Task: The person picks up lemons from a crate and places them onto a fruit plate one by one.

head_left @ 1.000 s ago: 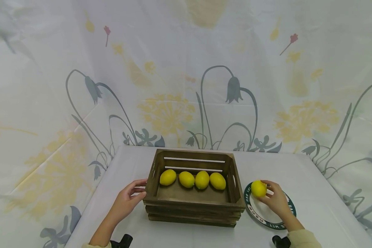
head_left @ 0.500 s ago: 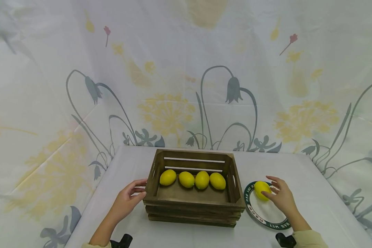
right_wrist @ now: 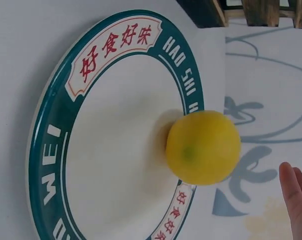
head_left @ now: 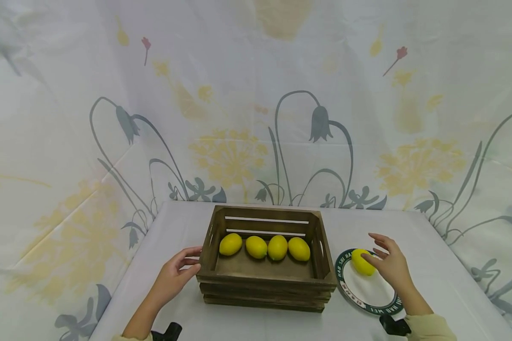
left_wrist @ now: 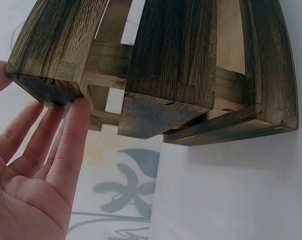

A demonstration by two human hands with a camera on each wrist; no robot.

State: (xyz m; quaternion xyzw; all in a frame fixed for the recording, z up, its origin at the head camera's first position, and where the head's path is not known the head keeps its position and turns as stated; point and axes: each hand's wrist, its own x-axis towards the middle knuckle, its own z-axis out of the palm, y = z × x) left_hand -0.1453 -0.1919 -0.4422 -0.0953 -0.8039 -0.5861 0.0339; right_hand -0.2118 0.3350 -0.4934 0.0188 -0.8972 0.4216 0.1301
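- Plainly spread and pinching nothing, to judge by the fingers (right_wrist: 290, 187) of the right hand (head_left: 393, 267); apart from the lemon (right_wrist: 203, 147) in the right wrist view.
- Likely to push rather than grip, if closed from one side only, with the thumb alone meeting the rounded skin.
- To be found, in the lemon's case, on the plate (right_wrist: 110, 150), toward the far rim; liable to roll over the edge if nudged outward.
- Lying just beside the wooden crate (head_left: 266, 279), as for the plate; apt to slide or tip if caught by the right wrist, low by the near rim in the head view.
- Touching the crate's left end with nearly straight fingers, in the case of the left hand (head_left: 175, 274); could shove the crate into the plate through too firm a press.
- Lined up inside the crate, as for the four lemons (head_left: 256, 247); might roll together if jolted or tilted.
- Out on the white surface (head_left: 181, 220), perhaps hard to stop after any escape, for lack of a barrier to the right.
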